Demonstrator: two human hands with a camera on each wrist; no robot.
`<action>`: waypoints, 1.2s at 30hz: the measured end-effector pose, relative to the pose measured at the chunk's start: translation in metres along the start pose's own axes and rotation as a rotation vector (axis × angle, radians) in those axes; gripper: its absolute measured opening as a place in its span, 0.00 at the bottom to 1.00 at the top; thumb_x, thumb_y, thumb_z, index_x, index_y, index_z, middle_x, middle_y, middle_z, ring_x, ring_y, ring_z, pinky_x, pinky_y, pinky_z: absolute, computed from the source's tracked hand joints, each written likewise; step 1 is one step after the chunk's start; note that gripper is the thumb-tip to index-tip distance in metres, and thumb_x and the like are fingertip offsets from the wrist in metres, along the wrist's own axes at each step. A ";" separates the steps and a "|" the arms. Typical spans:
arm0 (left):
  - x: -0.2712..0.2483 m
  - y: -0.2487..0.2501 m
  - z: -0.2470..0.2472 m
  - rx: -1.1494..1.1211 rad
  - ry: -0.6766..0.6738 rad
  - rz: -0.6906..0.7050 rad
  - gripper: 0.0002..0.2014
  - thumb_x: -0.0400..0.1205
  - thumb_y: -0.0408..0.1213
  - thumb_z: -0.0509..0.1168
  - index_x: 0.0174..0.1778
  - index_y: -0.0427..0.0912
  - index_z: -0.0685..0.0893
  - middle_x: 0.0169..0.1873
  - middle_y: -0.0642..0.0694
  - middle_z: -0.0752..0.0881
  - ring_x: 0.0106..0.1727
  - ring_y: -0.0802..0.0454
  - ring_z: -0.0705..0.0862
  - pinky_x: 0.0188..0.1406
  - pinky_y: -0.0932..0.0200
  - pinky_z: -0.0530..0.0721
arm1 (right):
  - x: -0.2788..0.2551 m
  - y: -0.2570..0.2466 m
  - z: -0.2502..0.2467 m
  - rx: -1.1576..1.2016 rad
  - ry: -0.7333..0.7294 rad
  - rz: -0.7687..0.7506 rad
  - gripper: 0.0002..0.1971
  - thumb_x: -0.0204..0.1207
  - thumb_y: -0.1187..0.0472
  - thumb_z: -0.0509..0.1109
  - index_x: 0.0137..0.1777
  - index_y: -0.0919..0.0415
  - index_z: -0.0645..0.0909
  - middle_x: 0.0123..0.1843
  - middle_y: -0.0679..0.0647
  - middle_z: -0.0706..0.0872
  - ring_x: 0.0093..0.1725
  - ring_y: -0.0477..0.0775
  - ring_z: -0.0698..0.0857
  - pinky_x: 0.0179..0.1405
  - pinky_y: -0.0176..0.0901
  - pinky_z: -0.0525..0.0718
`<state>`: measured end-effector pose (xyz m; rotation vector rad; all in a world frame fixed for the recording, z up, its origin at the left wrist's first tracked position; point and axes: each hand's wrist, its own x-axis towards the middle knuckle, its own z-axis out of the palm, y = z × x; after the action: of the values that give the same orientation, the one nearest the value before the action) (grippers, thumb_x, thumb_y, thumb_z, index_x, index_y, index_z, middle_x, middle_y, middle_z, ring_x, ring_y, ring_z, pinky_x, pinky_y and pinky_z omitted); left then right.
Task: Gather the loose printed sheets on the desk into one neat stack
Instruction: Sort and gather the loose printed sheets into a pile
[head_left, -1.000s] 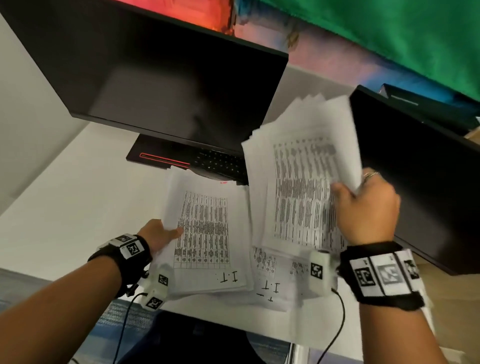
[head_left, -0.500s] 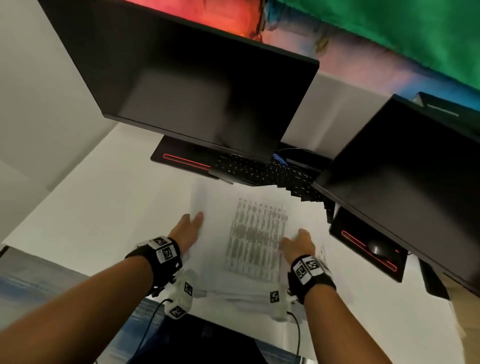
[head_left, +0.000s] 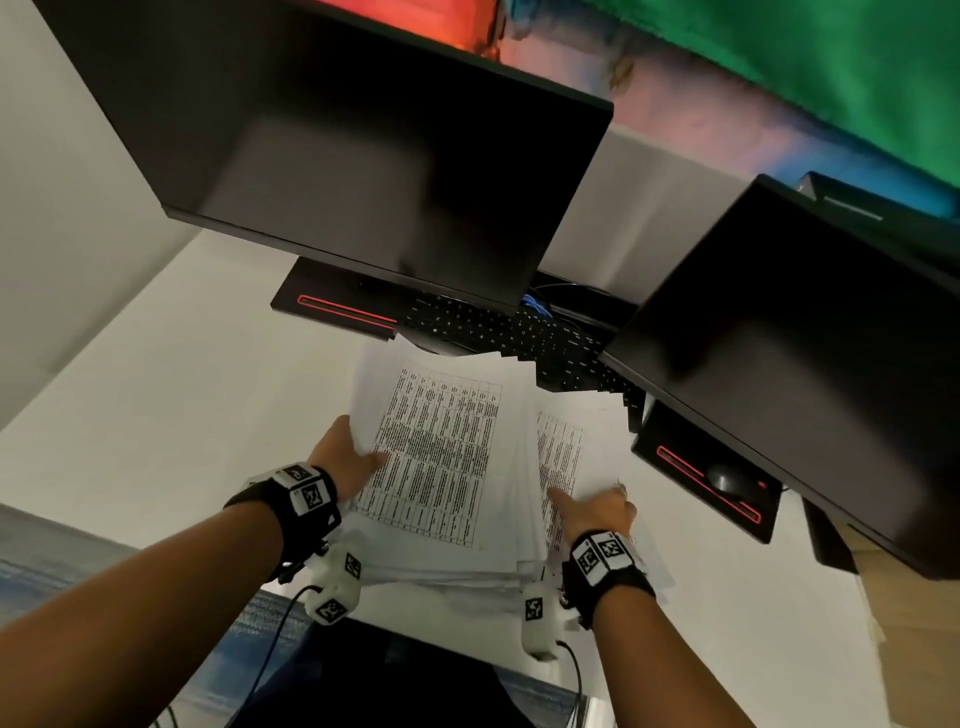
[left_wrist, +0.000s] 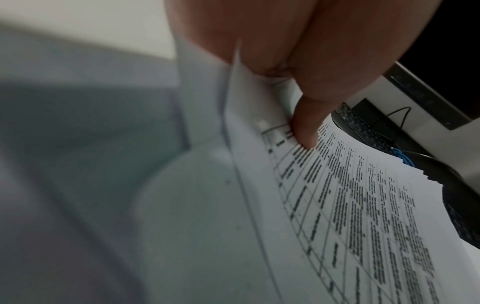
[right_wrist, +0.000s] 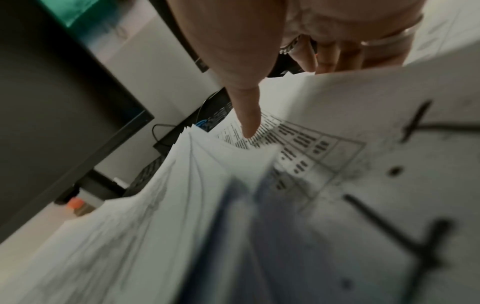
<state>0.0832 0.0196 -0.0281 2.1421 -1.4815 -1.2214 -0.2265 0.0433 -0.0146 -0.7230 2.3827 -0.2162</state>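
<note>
A thick pile of printed sheets (head_left: 441, 467) lay at the near edge of a white desk (head_left: 156, 415), in front of a keyboard (head_left: 493, 332). Each sheet carried a dense table of text. The top part of the pile was lifted and tilted up on its left side. The left hand (head_left: 345, 462) held it there, thumb (left_wrist: 306, 127) pressed onto the printed face, the other fingers hidden behind the paper. The right hand (head_left: 597, 512) rested on the pile's right side, thumb (right_wrist: 246, 115) stretched out flat on a lower sheet; its other fingers lay straight and close together, with sheet edges hiding their tips. The far edges of the sheets fanned out unevenly toward the keyboard, and a second layer stuck out to the right. Two dark monitors (head_left: 363, 156) stood behind. Judging by this, the sheets seemed mostly gathered into one heap, but squaring the edges into a neat stack was not yet done
</note>
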 end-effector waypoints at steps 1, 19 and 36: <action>0.000 0.000 0.000 -0.011 -0.001 -0.001 0.08 0.78 0.34 0.71 0.46 0.34 0.79 0.30 0.42 0.82 0.26 0.51 0.78 0.24 0.61 0.73 | 0.002 -0.002 0.000 0.077 -0.007 0.010 0.46 0.67 0.48 0.83 0.77 0.71 0.65 0.73 0.68 0.76 0.69 0.68 0.80 0.63 0.56 0.82; 0.000 -0.007 -0.009 0.038 -0.019 0.000 0.19 0.83 0.33 0.67 0.67 0.39 0.69 0.44 0.43 0.81 0.40 0.45 0.81 0.37 0.56 0.75 | -0.076 -0.083 -0.182 0.449 0.297 -0.723 0.13 0.69 0.61 0.83 0.50 0.59 0.85 0.43 0.51 0.86 0.40 0.51 0.85 0.33 0.29 0.82; 0.008 -0.010 0.008 0.000 0.005 -0.055 0.16 0.82 0.39 0.68 0.62 0.36 0.77 0.42 0.42 0.85 0.44 0.38 0.88 0.32 0.58 0.77 | 0.023 0.012 -0.038 -0.288 0.072 -0.209 0.36 0.76 0.43 0.72 0.78 0.62 0.68 0.81 0.59 0.68 0.75 0.68 0.69 0.71 0.68 0.74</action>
<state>0.0845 0.0194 -0.0428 2.1982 -1.4291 -1.2337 -0.2703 0.0394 -0.0008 -1.1180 2.4323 0.0173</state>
